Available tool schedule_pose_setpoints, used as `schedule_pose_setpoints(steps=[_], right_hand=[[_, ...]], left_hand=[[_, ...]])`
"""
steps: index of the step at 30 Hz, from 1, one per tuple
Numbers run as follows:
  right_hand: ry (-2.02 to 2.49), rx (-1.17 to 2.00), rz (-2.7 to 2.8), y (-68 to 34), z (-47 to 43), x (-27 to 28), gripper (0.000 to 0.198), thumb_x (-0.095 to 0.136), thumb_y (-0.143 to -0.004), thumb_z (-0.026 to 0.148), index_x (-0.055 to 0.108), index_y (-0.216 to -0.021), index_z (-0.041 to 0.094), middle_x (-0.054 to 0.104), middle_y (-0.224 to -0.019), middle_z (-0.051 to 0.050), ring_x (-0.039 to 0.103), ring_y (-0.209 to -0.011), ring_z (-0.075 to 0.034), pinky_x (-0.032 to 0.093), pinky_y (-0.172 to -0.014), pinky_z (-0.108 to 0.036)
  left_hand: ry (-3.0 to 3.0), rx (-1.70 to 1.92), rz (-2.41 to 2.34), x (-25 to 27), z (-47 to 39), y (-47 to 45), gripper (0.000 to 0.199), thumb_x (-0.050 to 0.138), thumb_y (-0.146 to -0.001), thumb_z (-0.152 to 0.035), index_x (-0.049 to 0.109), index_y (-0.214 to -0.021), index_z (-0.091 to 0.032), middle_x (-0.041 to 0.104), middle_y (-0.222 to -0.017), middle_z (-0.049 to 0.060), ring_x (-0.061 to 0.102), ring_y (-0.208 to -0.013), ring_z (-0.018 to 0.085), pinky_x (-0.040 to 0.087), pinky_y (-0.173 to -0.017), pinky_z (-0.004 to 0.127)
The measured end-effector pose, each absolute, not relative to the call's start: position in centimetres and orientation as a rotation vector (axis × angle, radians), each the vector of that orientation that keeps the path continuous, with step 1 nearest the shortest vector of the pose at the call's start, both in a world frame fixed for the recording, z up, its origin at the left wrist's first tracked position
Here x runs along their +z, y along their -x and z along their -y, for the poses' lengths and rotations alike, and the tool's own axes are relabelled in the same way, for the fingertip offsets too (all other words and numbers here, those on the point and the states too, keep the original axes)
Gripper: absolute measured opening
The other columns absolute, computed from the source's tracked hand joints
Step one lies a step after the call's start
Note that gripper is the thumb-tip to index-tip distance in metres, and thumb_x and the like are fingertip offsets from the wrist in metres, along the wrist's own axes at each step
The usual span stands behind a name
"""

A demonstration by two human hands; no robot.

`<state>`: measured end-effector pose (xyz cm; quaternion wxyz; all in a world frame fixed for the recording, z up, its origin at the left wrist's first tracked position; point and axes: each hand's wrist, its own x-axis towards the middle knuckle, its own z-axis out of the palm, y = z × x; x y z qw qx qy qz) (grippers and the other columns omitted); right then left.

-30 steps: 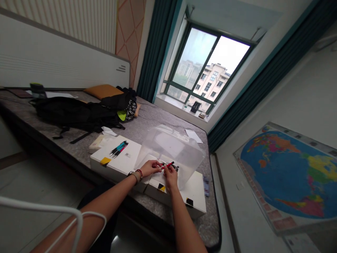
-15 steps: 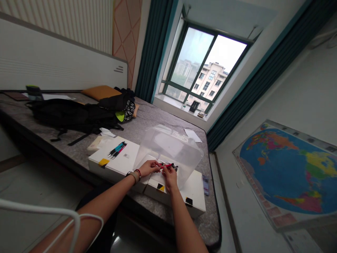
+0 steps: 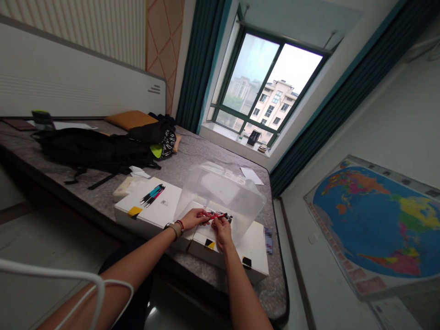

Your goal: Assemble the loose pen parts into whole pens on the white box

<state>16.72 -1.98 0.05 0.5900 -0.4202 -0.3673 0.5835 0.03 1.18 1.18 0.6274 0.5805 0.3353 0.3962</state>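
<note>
A red pen with a dark end lies between my two hands. My left hand, with bands at the wrist, is closed on its left part. My right hand pinches the pen near its middle from below. Both hands are at the mouth of a clear plastic bin tipped on its side. Small dark parts lie just behind the pen, too small to make out. To the left, several blue, black and red pens rest side by side on a white box.
Another white box sits under the bin's right side. A tissue pack, a black backpack and an orange cushion lie on the grey mattress. A white cable crosses the lower left.
My hands stay at the bin's mouth with the red pen, shifting only slightly. The other things keep their places.
</note>
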Motion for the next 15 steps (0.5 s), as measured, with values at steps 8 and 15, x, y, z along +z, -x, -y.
schedule_pose_setpoints(steps=[8, 15], right_hand=[[1.016, 1.297, 0.862, -16.4, 2.05, 0.22, 0.033, 0.076, -0.064, 0.039, 0.065, -0.085, 0.017, 0.064, -0.074, -0.002, 0.055, -0.063, -0.012, 0.047, -0.063, -0.026], [1.073, 1.234, 0.914, -16.1, 1.98, 0.18, 0.031, 0.075, -0.064, 0.041, 0.061, -0.078, 0.016, 0.06, -0.067, 0.001, 0.051, -0.057, -0.01, 0.044, -0.058, -0.023]], left_hand=[[-1.415, 0.93, -0.815, 1.14, -1.27, 0.18, 0.035, 0.075, -0.064, -0.037, 0.061, -0.084, -0.012, 0.07, -0.073, 0.005, 0.064, -0.068, 0.015, 0.046, -0.066, 0.026], [-1.457, 0.957, -0.81, 0.77, -1.34, 0.19, 0.034, 0.078, -0.061, -0.032, 0.061, -0.082, -0.013, 0.068, -0.07, 0.002, 0.063, -0.069, 0.014, 0.047, -0.069, 0.027]])
